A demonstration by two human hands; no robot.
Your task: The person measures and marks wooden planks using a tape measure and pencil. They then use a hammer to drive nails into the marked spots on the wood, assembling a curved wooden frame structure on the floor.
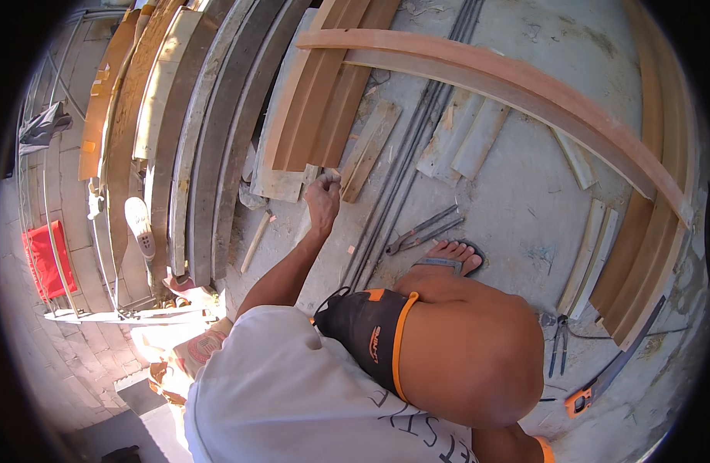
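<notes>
My left hand (322,204) reaches forward to the near end of a brown grooved timber (318,116). Its fingers are closed at a pale wood piece (281,185) under that end; what they grip, if anything, is too small to make out. Right of the hand, a short weathered wood block (372,150) lies by the timber. Long thin dark steel rods (397,181) run past it. Between the rods and my sandalled foot (457,258) lie long-handled pincers (424,230). My right hand is out of sight; part of an arm shows at the lower edge.
A long reddish timber (509,73) spans from the brown timber to another brown timber (640,262) on the right. Weathered planks (216,139) are stacked at left, with a shoe (139,226) on them. A handsaw (613,374) and second pincers (559,343) lie at lower right.
</notes>
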